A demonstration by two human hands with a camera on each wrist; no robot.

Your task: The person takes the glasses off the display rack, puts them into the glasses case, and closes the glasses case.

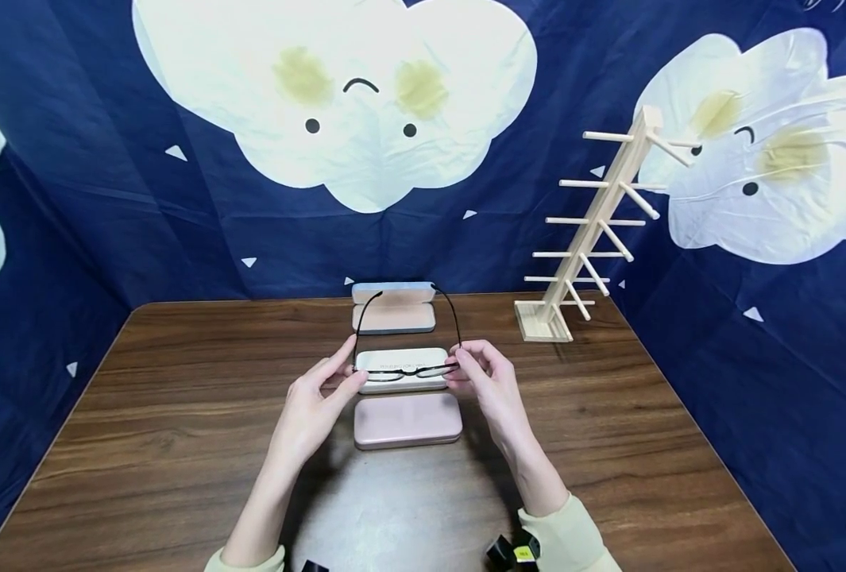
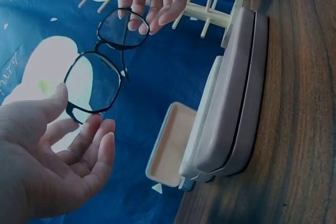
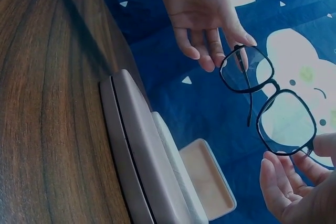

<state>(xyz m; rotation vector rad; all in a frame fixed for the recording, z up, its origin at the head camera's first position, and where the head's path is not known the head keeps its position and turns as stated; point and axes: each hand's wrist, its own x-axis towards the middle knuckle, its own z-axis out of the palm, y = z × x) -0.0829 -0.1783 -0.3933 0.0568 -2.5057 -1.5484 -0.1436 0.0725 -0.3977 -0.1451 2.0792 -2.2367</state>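
Black-framed eyeglasses hang above the table with both temples unfolded and pointing away. My left hand pinches them at the left hinge corner between thumb and fingers. At the other corner my right hand pinches the frame the same way. Below the glasses a white glasses case lies closed. Nearer to me lies a closed pink glasses case. An open case with a peach lining stands at the back, its lid tilted up. In the left wrist view both lenses show clearly.
A wooden peg rack stands at the back right of the brown wooden table. Dark blue cloth with white clouds hangs behind and at the sides. Small black devices are at my wrists.
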